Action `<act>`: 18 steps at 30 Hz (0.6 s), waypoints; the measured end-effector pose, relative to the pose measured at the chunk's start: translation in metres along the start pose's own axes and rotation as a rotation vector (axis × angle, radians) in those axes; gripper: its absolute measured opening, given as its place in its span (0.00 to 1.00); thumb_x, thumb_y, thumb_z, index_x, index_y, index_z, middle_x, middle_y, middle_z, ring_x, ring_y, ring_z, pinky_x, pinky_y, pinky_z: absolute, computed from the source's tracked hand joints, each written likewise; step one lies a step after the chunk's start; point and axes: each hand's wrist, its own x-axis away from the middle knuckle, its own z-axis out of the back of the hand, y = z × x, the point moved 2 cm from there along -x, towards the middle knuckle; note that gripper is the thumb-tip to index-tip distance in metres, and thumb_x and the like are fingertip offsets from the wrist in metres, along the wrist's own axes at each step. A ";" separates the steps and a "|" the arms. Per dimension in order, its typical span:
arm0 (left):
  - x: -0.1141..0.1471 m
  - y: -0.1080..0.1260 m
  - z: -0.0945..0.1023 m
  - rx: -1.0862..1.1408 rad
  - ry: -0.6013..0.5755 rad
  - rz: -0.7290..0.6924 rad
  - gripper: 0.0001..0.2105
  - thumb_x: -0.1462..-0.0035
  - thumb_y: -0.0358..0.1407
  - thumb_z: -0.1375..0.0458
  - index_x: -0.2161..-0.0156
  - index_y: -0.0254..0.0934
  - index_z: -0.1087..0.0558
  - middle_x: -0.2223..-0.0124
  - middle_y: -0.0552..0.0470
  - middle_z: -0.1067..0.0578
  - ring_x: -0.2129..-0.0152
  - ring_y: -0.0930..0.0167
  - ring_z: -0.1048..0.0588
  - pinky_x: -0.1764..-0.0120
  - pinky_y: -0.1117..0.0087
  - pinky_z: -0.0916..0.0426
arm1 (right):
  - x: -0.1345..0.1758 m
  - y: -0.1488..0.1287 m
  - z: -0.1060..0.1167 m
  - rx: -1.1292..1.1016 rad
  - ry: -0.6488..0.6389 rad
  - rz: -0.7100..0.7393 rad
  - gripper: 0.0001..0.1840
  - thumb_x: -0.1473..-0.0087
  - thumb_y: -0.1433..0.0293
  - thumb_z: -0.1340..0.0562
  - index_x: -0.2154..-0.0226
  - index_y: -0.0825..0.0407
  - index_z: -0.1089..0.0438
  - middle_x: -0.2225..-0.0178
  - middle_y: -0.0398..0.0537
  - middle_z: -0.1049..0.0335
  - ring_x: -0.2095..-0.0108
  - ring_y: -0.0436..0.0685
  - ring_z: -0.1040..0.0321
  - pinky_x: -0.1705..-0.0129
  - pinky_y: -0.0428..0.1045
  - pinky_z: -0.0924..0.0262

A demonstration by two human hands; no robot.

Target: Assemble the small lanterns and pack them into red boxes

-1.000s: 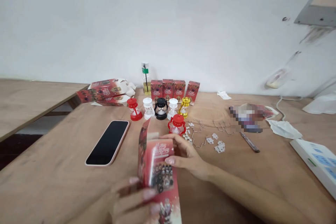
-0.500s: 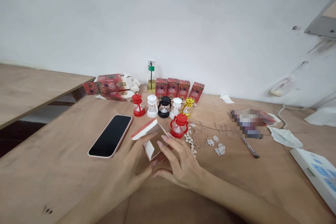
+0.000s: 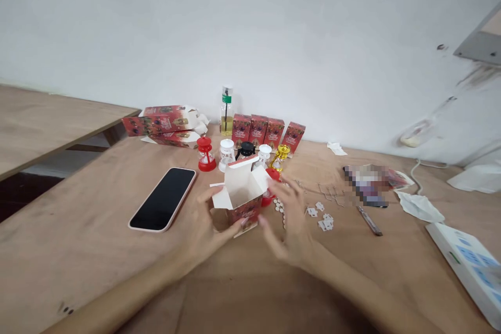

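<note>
Left hand [image 3: 205,224], yours: thumb on the front, fingers round the left side, holding one red carton [image 3: 246,212]. Right hand [image 3: 288,222], yours: spread wide at the carton's right; whether its fingertips touch cannot be told. Carton: in front of you, between your hands; half a second ago tipped, now more upright, mouth up, white flaps [image 3: 222,199] splayed, which leaves it unclosed and exposed from above; white back wall bare, floor hidden. Red lantern [image 3: 267,201]: one, just behind the carton, partly covered by your right hand. Lantern row [image 3: 246,151], beyond: red, white, black, white, gold. Red boxes [image 3: 258,129]: four, by the wall, seemingly closed, contents unseen. Glass bottle [image 3: 226,123], left of these: yellow liquid, dark stem.
</note>
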 end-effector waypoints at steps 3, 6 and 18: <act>-0.002 -0.005 0.001 0.011 -0.003 -0.051 0.31 0.48 0.44 0.39 0.44 0.42 0.48 0.52 0.45 0.33 0.58 0.61 0.26 0.60 0.56 0.26 | -0.014 0.032 0.001 -0.053 0.024 -0.148 0.33 0.46 0.71 0.43 0.40 0.50 0.52 0.40 0.60 0.50 0.38 0.66 0.53 0.42 0.66 0.49; -0.005 -0.008 0.005 0.010 -0.014 -0.081 0.31 0.49 0.45 0.39 0.45 0.43 0.48 0.53 0.47 0.32 0.59 0.62 0.26 0.61 0.57 0.26 | -0.018 0.055 -0.016 -0.070 -0.222 -0.236 0.36 0.50 0.69 0.39 0.41 0.50 0.50 0.44 0.60 0.43 0.43 0.67 0.43 0.47 0.65 0.42; -0.013 -0.018 0.002 0.074 -0.167 0.005 0.34 0.54 0.45 0.35 0.44 0.48 0.46 0.53 0.46 0.27 0.57 0.54 0.26 0.59 0.48 0.28 | -0.071 0.052 0.073 -0.336 0.303 -0.221 0.42 0.55 0.62 0.32 0.41 0.41 0.51 0.42 0.51 0.45 0.45 0.63 0.40 0.45 0.61 0.40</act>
